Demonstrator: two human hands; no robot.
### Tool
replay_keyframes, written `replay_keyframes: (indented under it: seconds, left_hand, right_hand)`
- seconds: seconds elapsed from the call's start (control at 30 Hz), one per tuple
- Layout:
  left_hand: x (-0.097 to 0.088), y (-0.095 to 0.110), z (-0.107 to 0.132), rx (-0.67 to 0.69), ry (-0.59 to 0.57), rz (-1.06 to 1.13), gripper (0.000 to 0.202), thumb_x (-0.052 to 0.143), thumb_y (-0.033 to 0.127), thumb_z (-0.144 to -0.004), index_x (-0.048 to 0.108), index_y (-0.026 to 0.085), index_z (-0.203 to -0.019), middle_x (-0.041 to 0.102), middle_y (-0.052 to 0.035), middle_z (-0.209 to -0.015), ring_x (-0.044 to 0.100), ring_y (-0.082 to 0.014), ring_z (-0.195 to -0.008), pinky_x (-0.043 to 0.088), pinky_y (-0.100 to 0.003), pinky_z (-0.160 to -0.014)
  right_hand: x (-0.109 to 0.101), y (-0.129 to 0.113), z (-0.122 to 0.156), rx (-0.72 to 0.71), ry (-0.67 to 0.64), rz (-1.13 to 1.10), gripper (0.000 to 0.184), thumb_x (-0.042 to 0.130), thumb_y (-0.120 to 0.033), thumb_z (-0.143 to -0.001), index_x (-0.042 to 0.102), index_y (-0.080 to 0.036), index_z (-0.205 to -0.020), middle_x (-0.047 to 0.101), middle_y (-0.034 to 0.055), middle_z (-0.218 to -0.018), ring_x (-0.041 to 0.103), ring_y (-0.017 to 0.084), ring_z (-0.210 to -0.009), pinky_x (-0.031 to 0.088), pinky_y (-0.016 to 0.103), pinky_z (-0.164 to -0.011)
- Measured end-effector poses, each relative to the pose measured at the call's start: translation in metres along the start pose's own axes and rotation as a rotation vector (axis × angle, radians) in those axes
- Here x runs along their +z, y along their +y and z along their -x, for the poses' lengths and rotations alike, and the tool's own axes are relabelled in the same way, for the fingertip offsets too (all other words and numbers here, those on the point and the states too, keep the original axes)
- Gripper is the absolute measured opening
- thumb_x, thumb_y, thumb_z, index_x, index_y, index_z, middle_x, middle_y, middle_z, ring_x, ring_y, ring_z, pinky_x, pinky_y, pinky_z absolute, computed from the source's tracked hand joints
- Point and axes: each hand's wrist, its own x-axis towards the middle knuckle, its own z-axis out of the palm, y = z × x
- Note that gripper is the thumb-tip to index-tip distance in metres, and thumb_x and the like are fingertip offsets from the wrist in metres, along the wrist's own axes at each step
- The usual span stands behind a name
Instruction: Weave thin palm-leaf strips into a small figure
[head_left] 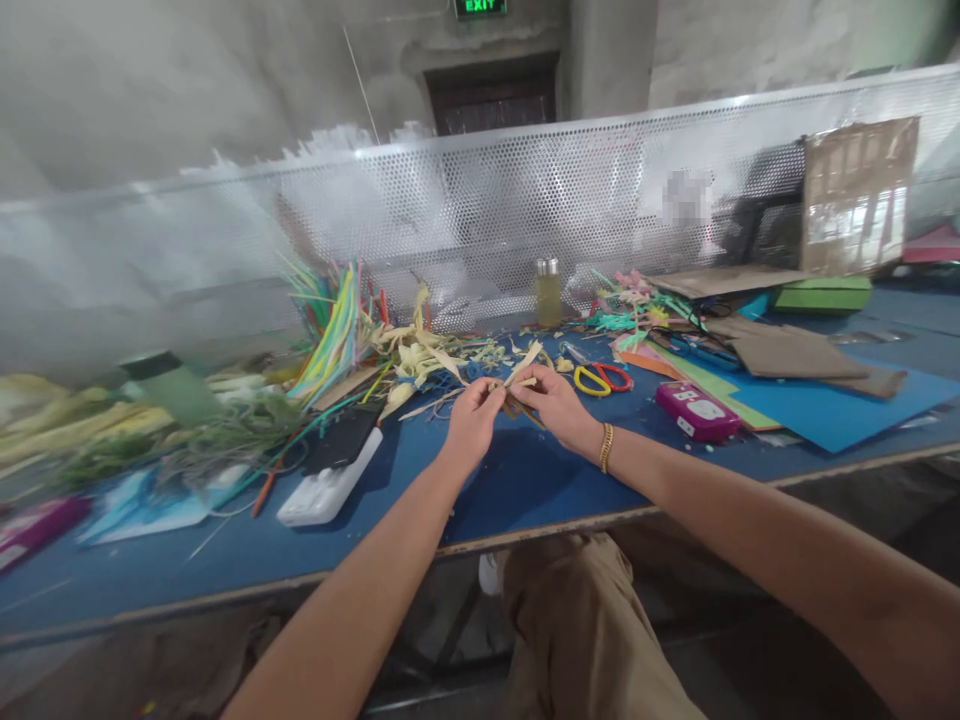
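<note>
Head view looks down over a long blue table [525, 480] that runs across the whole frame, its front edge a pale strip. Behind it stands a perforated metal screen [525, 190], and beyond that a grey concrete wall with a dark doorway [491, 95] under a green exit sign [480, 7].

On the right half lie a large blue sheet [832, 405], brown cardboard pieces [787, 352], a flat green box [821, 295] and, upright against the screen, a cardboard panel wrapped in film [859, 195]. On the left, blurred, sits a heap of pale dried leaves and green stems [112, 425], with a fan of coloured strips [334, 325] rising just beside it. Nearer the front edge lie a white power strip [326, 488] and a dark flat device [345, 438] touching its far end.

Smaller things ring the hands: a pink case [697, 410] to the right, scissors with red and yellow handles [604, 378] just beyond the right hand, a small yellowish bottle [548, 290] by the screen, and loose husk scraps [420, 355] scattered behind the left hand.

Both forearms reach in from the lower edge. The left hand [469, 415] and the right hand [555, 400], which has a gold bracelet [606, 447] at the wrist, meet over the table's middle. Their fingertips are pressed together, pinching a pale dried strip [521, 365] between them, held just above the blue surface; a thin brown piece shows under it, too small to identify.
</note>
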Motion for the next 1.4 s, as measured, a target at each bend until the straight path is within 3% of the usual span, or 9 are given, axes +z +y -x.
replay_keyframes:
  seconds: [0.2, 0.27, 0.4, 0.47, 0.6, 0.97, 1.1, 1.23, 1.4]
  left_hand:
    - [-0.004, -0.003, -0.002, -0.083, 0.073, 0.038, 0.016, 0.063, 0.033, -0.073, 0.060, 0.017, -0.071, 0.058, 0.0025, -0.060, 0.051, -0.0119, -0.059, 0.039, -0.025, -0.061]
    - [-0.009, -0.004, -0.003, -0.138, 0.106, 0.064, 0.019, 0.065, 0.034, -0.072, 0.060, 0.016, -0.066, 0.056, 0.0025, -0.059, 0.047, -0.0100, -0.054, 0.035, -0.024, -0.056]
    - [-0.018, -0.007, -0.006, -0.246, 0.131, 0.137, 0.023, 0.068, 0.036, -0.070, 0.059, 0.016, -0.064, 0.055, 0.0010, -0.058, 0.044, -0.0090, -0.050, 0.026, -0.024, -0.048]
    - [-0.021, -0.008, -0.007, -0.252, 0.110, 0.160, 0.023, 0.069, 0.035, -0.069, 0.058, 0.016, -0.063, 0.053, 0.0011, -0.058, 0.042, -0.0086, -0.049, 0.024, -0.024, -0.048]
    - [-0.020, -0.009, -0.006, -0.219, 0.063, 0.140, 0.023, 0.068, 0.034, -0.070, 0.056, 0.017, -0.060, 0.048, 0.0026, -0.055, 0.037, -0.0082, -0.048, 0.023, -0.025, -0.048]
    - [-0.014, 0.000, -0.001, -0.119, -0.008, 0.081, 0.019, 0.068, 0.034, -0.071, 0.062, 0.016, -0.068, 0.055, 0.0008, -0.059, 0.044, -0.0116, -0.057, 0.035, -0.025, -0.060]
    - [-0.014, -0.003, -0.003, -0.049, -0.025, 0.063, 0.019, 0.067, 0.034, -0.074, 0.066, 0.016, -0.079, 0.062, -0.0005, -0.071, 0.053, -0.0140, -0.069, 0.041, -0.026, -0.070]
    - [-0.015, -0.002, -0.004, -0.004, -0.112, -0.032, 0.021, 0.062, 0.036, -0.079, 0.067, 0.016, -0.084, 0.064, -0.0018, -0.077, 0.057, -0.0164, -0.076, 0.043, -0.029, -0.078]
    - [-0.018, 0.003, -0.002, 0.018, -0.145, -0.244, 0.022, 0.064, 0.036, -0.078, 0.069, 0.017, -0.088, 0.065, -0.0011, -0.075, 0.055, -0.0158, -0.071, 0.041, -0.026, -0.071]
  right_hand:
    - [-0.004, 0.006, -0.002, 0.105, 0.016, 0.029, 0.026, 0.068, -0.040, -0.075, 0.052, -0.020, -0.081, 0.059, -0.0020, -0.063, 0.056, 0.013, -0.056, 0.046, 0.029, -0.057]
    - [-0.008, 0.004, -0.001, 0.059, 0.047, 0.138, 0.027, 0.067, -0.040, -0.076, 0.052, -0.021, -0.087, 0.059, -0.0010, -0.067, 0.057, 0.015, -0.057, 0.047, 0.031, -0.058]
    - [-0.014, -0.010, 0.003, -0.410, 0.136, 0.679, 0.032, 0.067, -0.032, -0.078, 0.056, -0.020, -0.106, 0.064, 0.0084, -0.099, 0.060, 0.021, -0.088, 0.047, 0.038, -0.081]
    - [-0.015, -0.018, 0.005, -0.606, 0.031, 0.938, 0.025, 0.064, -0.030, -0.082, 0.061, -0.022, -0.106, 0.064, 0.0083, -0.111, 0.054, 0.025, -0.107, 0.039, 0.042, -0.095]
    - [-0.014, -0.023, 0.005, -0.730, -0.107, 1.137, 0.016, 0.054, -0.030, -0.092, 0.068, -0.025, -0.098, 0.070, 0.0028, -0.105, 0.054, 0.021, -0.105, 0.032, 0.039, -0.095]
    - [-0.011, -0.017, 0.005, -0.587, -0.025, 1.225, 0.021, 0.053, -0.035, -0.092, 0.068, -0.021, -0.086, 0.070, 0.0043, -0.089, 0.055, 0.020, -0.088, 0.031, 0.035, -0.082]
    - [-0.009, -0.013, 0.003, -0.464, 0.071, 1.096, 0.018, 0.061, -0.032, -0.087, 0.065, -0.019, -0.075, 0.069, 0.0029, -0.076, 0.057, 0.017, -0.075, 0.035, 0.031, -0.074]
    - [-0.011, -0.012, 0.002, -0.379, 0.057, 0.975, 0.018, 0.062, -0.029, -0.085, 0.067, -0.019, -0.071, 0.070, 0.0021, -0.074, 0.060, 0.015, -0.070, 0.038, 0.028, -0.071]
    - [-0.013, -0.012, 0.003, -0.311, 0.069, 0.919, 0.018, 0.064, -0.030, -0.083, 0.069, -0.019, -0.069, 0.070, 0.0020, -0.071, 0.059, 0.014, -0.065, 0.038, 0.026, -0.064]
